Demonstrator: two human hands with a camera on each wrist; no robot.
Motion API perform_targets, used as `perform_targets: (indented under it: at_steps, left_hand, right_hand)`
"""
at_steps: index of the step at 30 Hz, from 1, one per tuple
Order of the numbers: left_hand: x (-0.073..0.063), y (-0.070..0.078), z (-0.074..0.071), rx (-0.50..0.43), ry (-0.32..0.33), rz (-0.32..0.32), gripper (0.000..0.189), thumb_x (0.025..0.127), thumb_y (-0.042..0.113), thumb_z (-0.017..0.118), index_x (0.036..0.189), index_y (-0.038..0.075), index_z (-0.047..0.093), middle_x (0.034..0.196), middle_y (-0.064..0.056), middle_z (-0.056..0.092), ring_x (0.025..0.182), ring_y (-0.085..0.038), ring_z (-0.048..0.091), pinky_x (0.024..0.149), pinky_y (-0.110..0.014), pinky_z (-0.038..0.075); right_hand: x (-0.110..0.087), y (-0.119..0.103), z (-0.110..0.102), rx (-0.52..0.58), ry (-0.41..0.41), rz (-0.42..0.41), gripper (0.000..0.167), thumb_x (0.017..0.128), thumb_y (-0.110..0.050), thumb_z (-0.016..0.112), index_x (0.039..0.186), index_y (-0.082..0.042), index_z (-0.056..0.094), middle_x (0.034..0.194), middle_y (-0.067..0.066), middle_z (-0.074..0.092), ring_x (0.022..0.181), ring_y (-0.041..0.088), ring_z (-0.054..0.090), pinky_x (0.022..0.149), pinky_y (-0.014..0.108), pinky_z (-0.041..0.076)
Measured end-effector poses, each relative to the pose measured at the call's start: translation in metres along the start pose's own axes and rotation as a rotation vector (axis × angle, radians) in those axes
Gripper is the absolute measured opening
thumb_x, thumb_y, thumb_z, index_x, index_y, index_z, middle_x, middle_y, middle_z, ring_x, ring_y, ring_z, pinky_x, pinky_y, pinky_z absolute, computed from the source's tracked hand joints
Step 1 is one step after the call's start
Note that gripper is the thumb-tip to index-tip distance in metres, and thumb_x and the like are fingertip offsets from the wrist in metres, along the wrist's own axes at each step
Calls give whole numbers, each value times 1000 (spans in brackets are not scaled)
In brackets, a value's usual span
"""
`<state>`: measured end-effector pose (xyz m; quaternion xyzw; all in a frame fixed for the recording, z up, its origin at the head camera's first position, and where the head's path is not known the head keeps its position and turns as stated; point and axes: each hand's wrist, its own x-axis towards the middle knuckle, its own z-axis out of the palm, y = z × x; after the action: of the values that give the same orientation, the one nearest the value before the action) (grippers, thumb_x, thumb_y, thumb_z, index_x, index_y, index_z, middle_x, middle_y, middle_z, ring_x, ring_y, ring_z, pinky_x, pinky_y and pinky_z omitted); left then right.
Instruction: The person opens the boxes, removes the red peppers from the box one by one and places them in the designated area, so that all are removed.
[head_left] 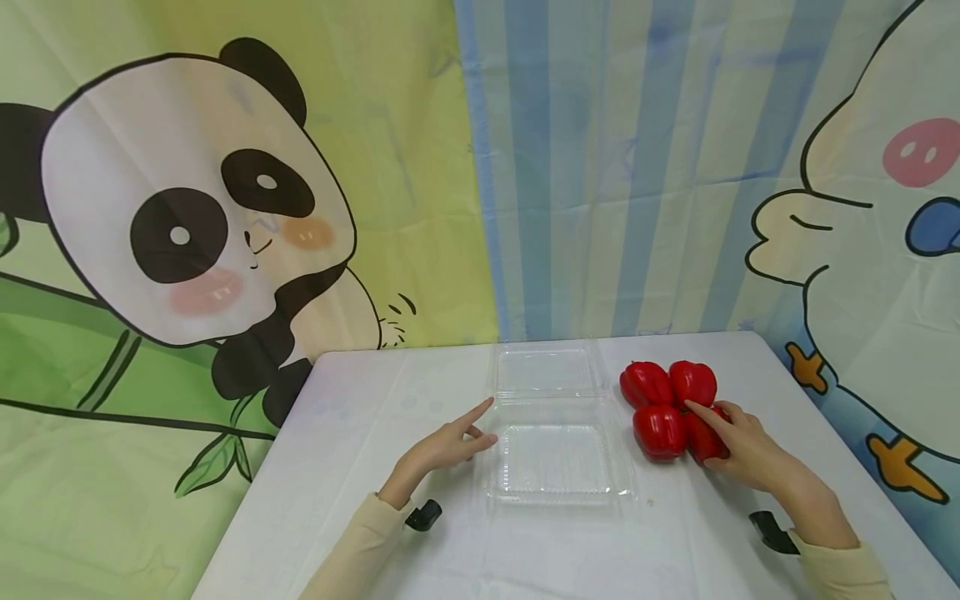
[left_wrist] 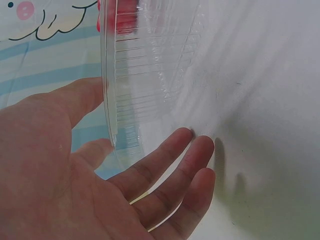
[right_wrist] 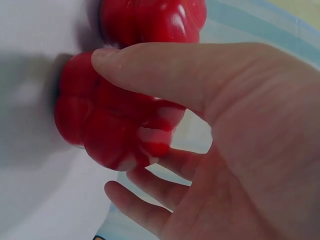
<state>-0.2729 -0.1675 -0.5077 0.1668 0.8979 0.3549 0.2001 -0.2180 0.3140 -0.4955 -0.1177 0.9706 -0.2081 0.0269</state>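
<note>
A clear plastic clamshell box (head_left: 555, 498) lies opened flat on the table, its lid (head_left: 546, 393) toward the back. My left hand (head_left: 442, 446) is at the box's left edge, fingers loosely extended. In the left wrist view two of its digits meet the clear rim (left_wrist: 108, 100), while the other fingers spread below. To the right of the box, several red bell peppers sit in a close cluster. With thumb and fingers around it, my right hand (head_left: 750, 450) grips the front right red bell pepper (right_wrist: 115, 120). Beside it are another front pepper (head_left: 660, 432) and two behind (head_left: 645, 383).
The white table (head_left: 352, 467) has its back edge against a hanging cloth (head_left: 570, 208) printed with stripes and cartoon animals. Black wrist straps with small devices (head_left: 424, 515) are on both forearms.
</note>
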Motion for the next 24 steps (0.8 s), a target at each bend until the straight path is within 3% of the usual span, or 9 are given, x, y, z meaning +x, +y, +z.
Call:
perform_targets:
  at_steps: [17,24]
  left_hand:
    - [1,0,0,5,3,0,77,97,57,57,161,36,20,127,-13,66,87,-20,69,81,-44,53]
    - [1,0,1,-27,-2,-9,78,97,58,57,161,37,19,127,-12,66,88,-21,69,76,-39,53]
  right_hand:
    - [-2,-2,0,13,31,-24,99,72,-8,87,153,-7,31,142,40,28,123,62,30,77,64,55]
    - [-3,0,1,13,38,-27,105,73,-13,87,156,-8,24,144,39,27,123,62,29,80,66,54]
